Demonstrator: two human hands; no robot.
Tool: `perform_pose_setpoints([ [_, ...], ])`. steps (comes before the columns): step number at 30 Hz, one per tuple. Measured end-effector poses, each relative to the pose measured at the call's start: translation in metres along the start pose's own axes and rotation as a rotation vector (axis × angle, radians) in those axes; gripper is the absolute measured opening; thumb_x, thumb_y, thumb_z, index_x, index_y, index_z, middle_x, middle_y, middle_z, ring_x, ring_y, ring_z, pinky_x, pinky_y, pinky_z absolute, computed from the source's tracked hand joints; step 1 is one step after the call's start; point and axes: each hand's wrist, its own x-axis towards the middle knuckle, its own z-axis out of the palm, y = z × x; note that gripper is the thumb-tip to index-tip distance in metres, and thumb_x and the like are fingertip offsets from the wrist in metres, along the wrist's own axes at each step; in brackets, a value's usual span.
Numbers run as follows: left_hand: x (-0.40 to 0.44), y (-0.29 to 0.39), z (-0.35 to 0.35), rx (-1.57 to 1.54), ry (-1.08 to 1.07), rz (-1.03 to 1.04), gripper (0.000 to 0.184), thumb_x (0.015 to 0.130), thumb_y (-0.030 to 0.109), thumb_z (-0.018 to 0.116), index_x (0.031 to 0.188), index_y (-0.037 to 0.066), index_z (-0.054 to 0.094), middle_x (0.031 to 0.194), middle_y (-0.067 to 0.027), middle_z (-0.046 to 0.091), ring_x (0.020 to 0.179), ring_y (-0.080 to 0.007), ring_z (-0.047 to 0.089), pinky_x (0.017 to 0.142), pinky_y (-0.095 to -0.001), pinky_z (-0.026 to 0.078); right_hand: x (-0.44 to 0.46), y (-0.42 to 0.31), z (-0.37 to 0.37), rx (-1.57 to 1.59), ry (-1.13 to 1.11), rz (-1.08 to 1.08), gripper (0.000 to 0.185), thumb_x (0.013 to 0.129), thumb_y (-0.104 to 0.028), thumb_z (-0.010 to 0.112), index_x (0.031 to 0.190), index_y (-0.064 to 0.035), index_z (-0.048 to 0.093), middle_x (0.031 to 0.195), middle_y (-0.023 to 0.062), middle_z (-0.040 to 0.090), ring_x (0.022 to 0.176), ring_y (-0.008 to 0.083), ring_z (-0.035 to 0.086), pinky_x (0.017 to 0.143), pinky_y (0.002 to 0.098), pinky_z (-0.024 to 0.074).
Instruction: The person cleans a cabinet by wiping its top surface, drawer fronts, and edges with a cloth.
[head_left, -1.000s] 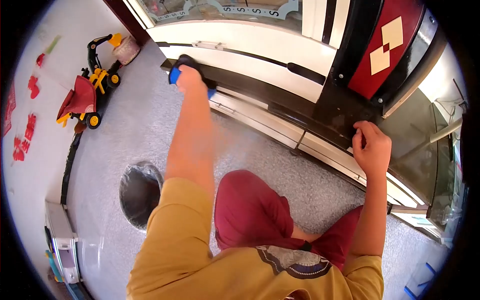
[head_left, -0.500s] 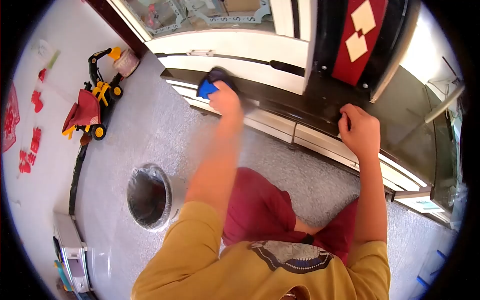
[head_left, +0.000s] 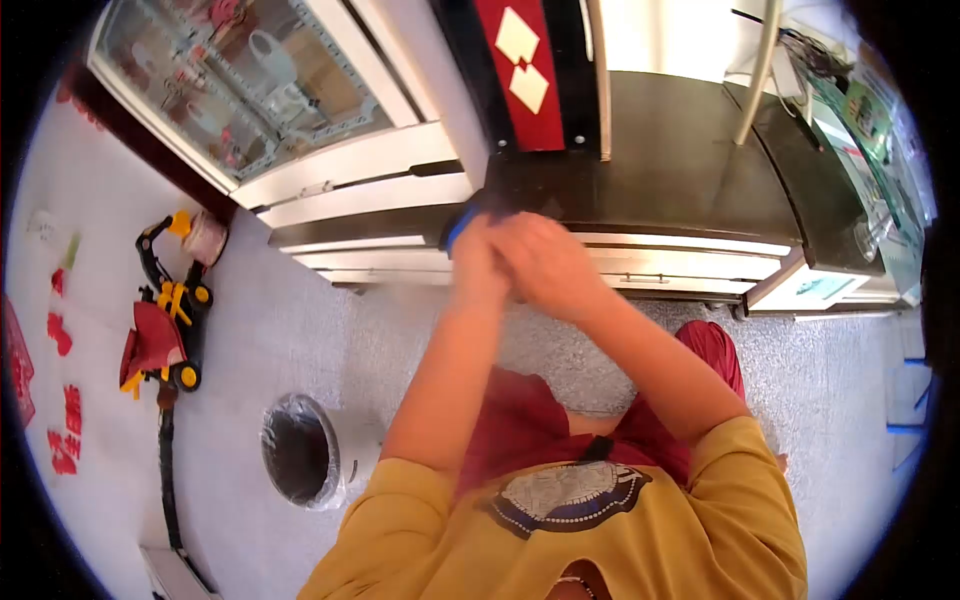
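A dark cloth with a blue part [head_left: 460, 226] is at the front edge of the dark brown ledge [head_left: 385, 222], below the glass-doored cabinet. My left hand [head_left: 480, 262] is closed on it. Against the left hand lies my right hand [head_left: 548, 262], with its fingertips blurred and partly hidden, so whether it also grips the cloth cannot be made out. Much of the cloth is smeared by motion.
White drawers [head_left: 390, 262] run under the ledge. A lined bin [head_left: 300, 450] stands on the floor at left, near a toy excavator [head_left: 155, 335]. A black and red panel [head_left: 527, 85] rises behind the hands; cables [head_left: 815, 55] lie at upper right.
The view has swung to the right. My left hand has carried the cloth rightward along the ledge, and my right hand has left its spot on the ledge and joined it.
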Motion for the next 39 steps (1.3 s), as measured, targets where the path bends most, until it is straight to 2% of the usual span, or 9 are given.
perform_pose_setpoints([
  [5,-0.029,0.018,-0.011,0.22,-0.052,-0.095,0.04,0.109,0.023,0.055,0.139,-0.004,0.054,0.125,-0.0177,0.065,0.116,-0.0316,0.065,0.103,-0.0445,0.054,-0.019,0.026,0.015,-0.168,-0.091,0.082,0.047,0.084,-0.01,0.07,0.131,-0.005,0.066,0.139,0.0123,0.067,0.139,0.0324,0.056,0.126,0.0517,0.0344],
  [8,0.012,0.004,-0.079,1.178,-0.05,0.33,0.047,0.106,0.02,0.063,0.143,-0.005,0.05,0.133,-0.0197,0.061,0.123,-0.0297,0.06,0.105,-0.0426,0.051,-0.019,0.033,0.015,-0.282,-0.072,0.129,0.047,0.084,-0.011,0.07,0.131,-0.0053,0.066,0.139,0.0106,0.067,0.14,0.0301,0.057,0.126,0.0541,0.0335],
  [12,-0.038,-0.016,-0.025,1.726,-0.02,1.199,0.072,0.089,0.015,0.083,0.15,-0.001,0.049,0.148,-0.0256,0.05,0.138,-0.0449,0.048,0.121,-0.053,0.036,-0.025,0.043,-0.002,-0.413,-0.103,0.14,0.039,0.091,-0.018,0.064,0.128,-0.0089,0.07,0.137,0.0043,0.069,0.136,0.0233,0.059,0.129,0.0543,0.0284],
  [13,-0.038,-0.019,-0.015,1.862,-0.105,1.305,0.084,0.08,0.018,0.089,0.151,0.002,0.049,0.15,-0.0232,0.05,0.146,-0.049,0.04,0.126,-0.0607,0.026,-0.029,0.046,-0.009,-0.381,-0.068,0.148,0.039,0.091,-0.017,0.064,0.128,-0.0094,0.07,0.136,0.004,0.069,0.136,0.0229,0.059,0.13,0.0543,0.027],
  [16,-0.025,-0.04,0.004,2.008,-0.249,1.325,0.088,0.077,0.021,0.09,0.152,0.004,0.048,0.154,-0.0187,0.049,0.151,-0.048,0.035,0.126,-0.0658,0.023,-0.048,0.06,-0.038,-0.397,-0.094,0.163,0.048,0.086,-0.016,0.071,0.134,-0.0101,0.067,0.138,0.0041,0.068,0.137,0.0239,0.059,0.129,0.0571,0.027],
  [25,-0.013,-0.129,0.127,1.714,-0.809,1.401,0.078,0.075,0.02,0.089,0.145,0.002,0.057,0.149,-0.0181,0.059,0.141,-0.0405,0.054,0.125,-0.0566,0.033,-0.119,0.1,-0.167,-0.649,-0.132,0.372,0.057,0.087,-0.022,0.076,0.14,-0.0115,0.062,0.145,0.0035,0.064,0.142,0.0239,0.055,0.129,0.0589,0.0242],
  [29,-0.012,-0.186,0.163,1.658,-0.746,1.515,0.078,0.072,0.021,0.089,0.141,-0.001,0.06,0.144,-0.02,0.063,0.137,-0.0409,0.057,0.124,-0.0524,0.036,-0.14,0.116,-0.209,-0.729,-0.17,0.407,0.066,0.085,-0.02,0.077,0.147,-0.0117,0.057,0.149,0.0043,0.062,0.145,0.025,0.053,0.13,0.057,0.025],
  [32,-0.018,-0.202,0.174,1.667,-0.681,1.578,0.054,0.088,0.017,0.073,0.138,-0.001,0.063,0.144,-0.0202,0.063,0.137,-0.0405,0.058,0.124,-0.0517,0.037,-0.144,0.119,-0.226,-0.776,-0.245,0.411,0.074,0.08,-0.018,0.081,0.15,-0.0101,0.056,0.153,0.0065,0.059,0.147,0.026,0.05,0.13,0.055,0.0259],
  [39,-0.012,-0.195,0.159,1.494,-0.656,1.575,0.041,0.096,0.013,0.058,0.135,0.001,0.066,0.141,-0.0171,0.067,0.138,-0.0355,0.059,0.121,-0.0483,0.04,-0.13,0.106,-0.21,-0.788,-0.274,0.359,0.081,0.074,-0.021,0.085,0.146,-0.0016,0.055,0.15,0.0153,0.06,0.144,0.0336,0.053,0.126,0.0511,0.0366],
])
